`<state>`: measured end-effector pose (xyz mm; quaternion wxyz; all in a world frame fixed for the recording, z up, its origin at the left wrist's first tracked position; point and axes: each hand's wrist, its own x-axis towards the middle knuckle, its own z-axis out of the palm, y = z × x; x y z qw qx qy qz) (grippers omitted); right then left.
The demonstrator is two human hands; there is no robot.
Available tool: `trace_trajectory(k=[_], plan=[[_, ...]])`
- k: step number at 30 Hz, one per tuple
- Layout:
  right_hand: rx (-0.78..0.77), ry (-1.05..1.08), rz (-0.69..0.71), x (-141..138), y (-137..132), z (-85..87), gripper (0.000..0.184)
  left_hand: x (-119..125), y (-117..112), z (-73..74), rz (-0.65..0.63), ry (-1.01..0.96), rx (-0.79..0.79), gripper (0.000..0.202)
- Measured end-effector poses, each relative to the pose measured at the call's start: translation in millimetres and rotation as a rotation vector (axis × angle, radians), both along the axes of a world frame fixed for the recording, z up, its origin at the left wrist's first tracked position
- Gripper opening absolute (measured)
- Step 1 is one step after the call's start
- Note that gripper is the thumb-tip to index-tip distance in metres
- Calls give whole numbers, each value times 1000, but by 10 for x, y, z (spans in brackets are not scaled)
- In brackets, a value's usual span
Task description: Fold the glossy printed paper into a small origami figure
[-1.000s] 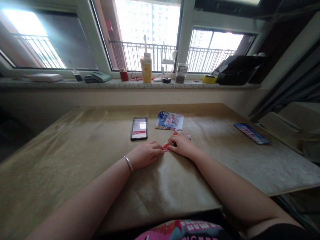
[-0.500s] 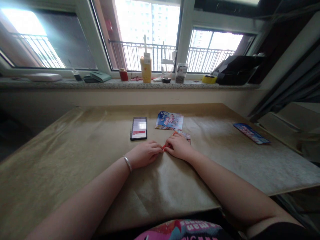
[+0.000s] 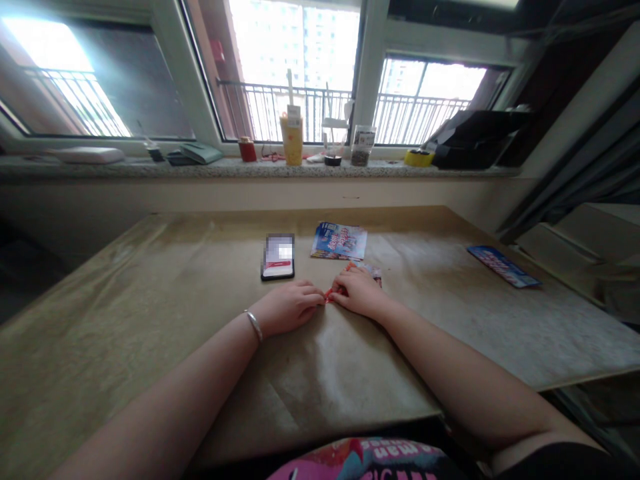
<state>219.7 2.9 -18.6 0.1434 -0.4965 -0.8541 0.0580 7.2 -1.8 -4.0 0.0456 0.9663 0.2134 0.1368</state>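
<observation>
A piece of colourful printed paper (image 3: 374, 272) lies on the table, largely covered by my right hand (image 3: 361, 292). The fingers of that hand curl over the paper and press on its red edge. My left hand (image 3: 295, 308), with a silver bangle at the wrist, rests on the table to the left, its fingertips pinched together at the paper's left corner. What lies beneath the fingers is hidden. Beyond my hands sit a phone (image 3: 278, 259) with a lit screen and a stack of blue printed leaflets (image 3: 340, 241).
Another blue leaflet (image 3: 503, 267) lies toward the right side of the cloth-covered table (image 3: 175, 280). The stone windowsill (image 3: 380, 171) behind it carries a yellow drink cup (image 3: 293, 143), a red jar (image 3: 247, 150), yellow tape (image 3: 419, 158) and a black box (image 3: 470, 143).
My hands have hardly moved. The left fingertips have shifted slightly left, and a bit more of the red edge shows between the hands.
</observation>
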Motion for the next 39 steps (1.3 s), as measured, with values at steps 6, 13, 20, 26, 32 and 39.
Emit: trace_trajectory(k=[6,13,20,26,32,39], plan=[[0,9,-3,12,9,-10,18,-25,13,15,2,-15,-31,25],[4,7,9,20,19,-19,20,-71,10,63,-6,7,-70,30],[15,0,3,10,18,-16,20,-102,19,112,-12,33,-65,33],[5,11,-23,-18,-1,-5,18,-146,20,128,10,75,-72,32],[7,32,-49,-147,-34,4,17,-196,44,88,76,34,-82,26],[12,110,-26,-206,-22,-33,16,-153,34,68,49,72,18,31]])
